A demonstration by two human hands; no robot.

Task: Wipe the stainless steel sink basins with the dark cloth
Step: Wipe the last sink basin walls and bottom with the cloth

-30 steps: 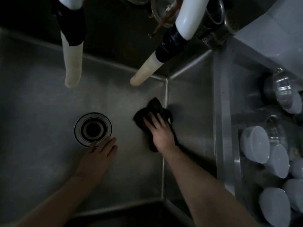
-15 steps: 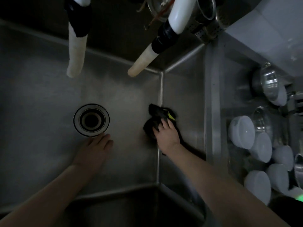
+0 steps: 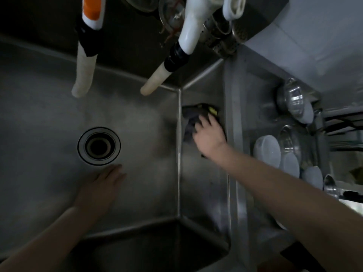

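Right hand (image 3: 209, 137) pressed flat on the dark cloth (image 3: 189, 124), fingers spread over it, palm down against the right wall of the sink basin (image 3: 204, 183). Cloth now fully up on that wall, near the far right corner, having crossed the floor-to-wall seam since a second ago, when still on the basin floor beside the seam. Yellow tag of the cloth showing at its far edge. Left hand (image 3: 102, 185) open, empty, flat on the basin floor, fingertips just short of the drain (image 3: 98, 145), much as before. Two hose spouts (image 3: 83, 75) hanging over the far edge. White bowls (image 3: 268, 150) stacked in the neighbouring basin past the right rim.
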